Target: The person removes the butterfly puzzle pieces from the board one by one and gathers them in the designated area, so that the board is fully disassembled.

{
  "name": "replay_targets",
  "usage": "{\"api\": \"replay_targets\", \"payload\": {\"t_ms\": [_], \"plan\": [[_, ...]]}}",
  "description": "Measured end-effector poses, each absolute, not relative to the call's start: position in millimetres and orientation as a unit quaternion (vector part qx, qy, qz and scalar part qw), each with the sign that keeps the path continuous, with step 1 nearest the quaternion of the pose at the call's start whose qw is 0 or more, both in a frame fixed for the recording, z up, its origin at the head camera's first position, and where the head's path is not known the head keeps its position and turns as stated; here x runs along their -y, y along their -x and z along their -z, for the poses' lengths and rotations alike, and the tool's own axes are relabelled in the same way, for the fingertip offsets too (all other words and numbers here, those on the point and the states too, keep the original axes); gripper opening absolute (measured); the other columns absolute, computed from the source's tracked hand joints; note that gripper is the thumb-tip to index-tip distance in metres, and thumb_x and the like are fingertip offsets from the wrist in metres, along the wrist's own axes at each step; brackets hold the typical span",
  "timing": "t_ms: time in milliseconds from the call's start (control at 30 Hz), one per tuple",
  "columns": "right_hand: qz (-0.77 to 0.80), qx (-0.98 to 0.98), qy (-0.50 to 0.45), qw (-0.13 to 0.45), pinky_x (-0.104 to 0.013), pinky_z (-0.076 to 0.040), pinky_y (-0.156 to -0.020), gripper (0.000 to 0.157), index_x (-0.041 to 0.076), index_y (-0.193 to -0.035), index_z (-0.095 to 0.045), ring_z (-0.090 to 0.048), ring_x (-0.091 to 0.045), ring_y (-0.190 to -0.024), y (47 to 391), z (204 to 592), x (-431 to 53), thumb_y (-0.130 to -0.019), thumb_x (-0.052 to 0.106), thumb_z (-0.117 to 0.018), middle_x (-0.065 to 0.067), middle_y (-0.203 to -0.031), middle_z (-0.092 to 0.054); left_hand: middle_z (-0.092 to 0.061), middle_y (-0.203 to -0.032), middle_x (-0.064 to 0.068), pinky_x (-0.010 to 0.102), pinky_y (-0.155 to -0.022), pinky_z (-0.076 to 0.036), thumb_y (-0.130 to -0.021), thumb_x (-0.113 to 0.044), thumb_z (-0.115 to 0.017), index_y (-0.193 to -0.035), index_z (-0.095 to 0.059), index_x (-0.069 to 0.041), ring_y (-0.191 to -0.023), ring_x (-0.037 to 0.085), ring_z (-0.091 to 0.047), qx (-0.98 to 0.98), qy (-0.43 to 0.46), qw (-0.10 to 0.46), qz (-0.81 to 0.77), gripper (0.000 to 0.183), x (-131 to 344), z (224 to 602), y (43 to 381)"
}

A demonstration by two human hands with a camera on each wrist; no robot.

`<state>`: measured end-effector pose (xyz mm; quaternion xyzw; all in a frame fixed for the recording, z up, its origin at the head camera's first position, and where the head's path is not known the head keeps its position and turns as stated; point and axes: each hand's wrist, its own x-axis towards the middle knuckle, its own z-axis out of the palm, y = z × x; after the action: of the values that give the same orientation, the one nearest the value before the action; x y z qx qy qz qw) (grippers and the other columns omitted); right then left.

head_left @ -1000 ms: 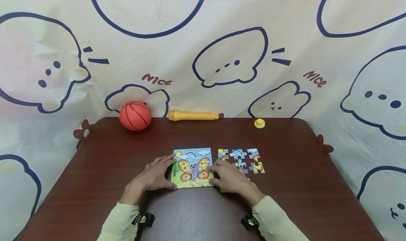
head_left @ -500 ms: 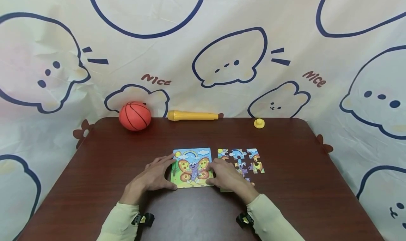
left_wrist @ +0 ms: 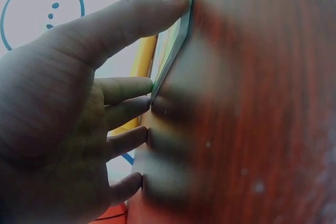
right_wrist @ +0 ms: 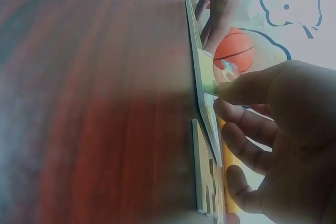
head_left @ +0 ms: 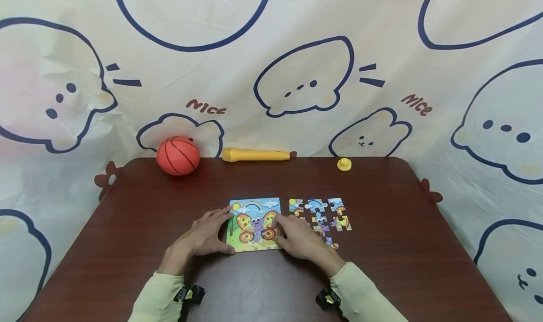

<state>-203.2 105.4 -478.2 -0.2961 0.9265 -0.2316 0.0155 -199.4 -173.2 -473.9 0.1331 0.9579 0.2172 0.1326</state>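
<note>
A butterfly puzzle board (head_left: 253, 209) lies flat mid-table. At its left side my left hand (head_left: 203, 235) rests with fingers spread, thumb at the near corner and index finger by the far one; the left wrist view shows those fingers nearly straight. My right hand (head_left: 303, 237) reaches over the board's right part. Thumb and index finger pinch a small puzzle piece (right_wrist: 228, 71), which stands up from the board in the right wrist view. Right of the board lie loose puzzle pieces (head_left: 321, 224) in rough rows, partly covered by the right hand.
Along the far edge of the brown table (head_left: 407, 256) stand an orange-red toy basketball (head_left: 178, 156), a yellow toy microphone (head_left: 256, 155) and a yellow rubber duck (head_left: 344, 164). A curtain with blue cartoon outlines (head_left: 305, 77) hangs behind.
My right hand has moved slightly left, from the board's right edge onto its printed picture. My left hand stays at the left edge. The whole head view has shifted a little.
</note>
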Motion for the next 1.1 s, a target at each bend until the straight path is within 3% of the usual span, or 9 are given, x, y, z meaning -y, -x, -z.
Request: {"api": "replay_targets", "payload": {"t_ms": [633, 900, 1100], "plan": [[0.283, -0.929, 0.239, -0.016, -0.021, -0.041, -0.064, 0.013, 0.024, -0.098, -0.061, -0.048, -0.004, -0.071, 196, 473, -142, -0.09, 0.015, -0.066, 0.017, -0.079, -0.053, -0.025, -0.161, 0.001, 0.068, -0.106, -0.025, -0.065, -0.05, -0.085, -0.147, -0.041, -0.017, -0.144, 0.034, -0.026, -0.958, -0.135, 0.129, -0.218, 0.099, 174, 475, 199], [0.318, -0.925, 0.206, -0.001, -0.021, -0.044, -0.054, 0.015, 0.024, -0.1, -0.059, -0.05, -0.002, -0.057, 192, 468, -163, -0.091, 0.014, -0.066, 0.014, -0.075, -0.054, -0.027, -0.16, 0.002, 0.067, -0.106, -0.026, -0.065, -0.05, -0.085, -0.147, -0.042, -0.016, -0.144, 0.034, -0.026, -0.959, -0.139, 0.126, -0.214, 0.099, 175, 475, 199], [0.316, -0.933, 0.174, -0.007, -0.022, -0.044, -0.06, 0.013, 0.024, -0.097, -0.06, -0.051, -0.005, -0.066, 193, 464, -186, -0.091, 0.016, -0.067, 0.013, -0.078, -0.057, -0.025, -0.161, 0.0, 0.067, -0.107, -0.026, -0.064, -0.05, -0.085, -0.148, -0.041, -0.018, -0.144, 0.033, -0.025, -0.957, -0.132, 0.138, -0.218, 0.099, 173, 475, 201]]}}
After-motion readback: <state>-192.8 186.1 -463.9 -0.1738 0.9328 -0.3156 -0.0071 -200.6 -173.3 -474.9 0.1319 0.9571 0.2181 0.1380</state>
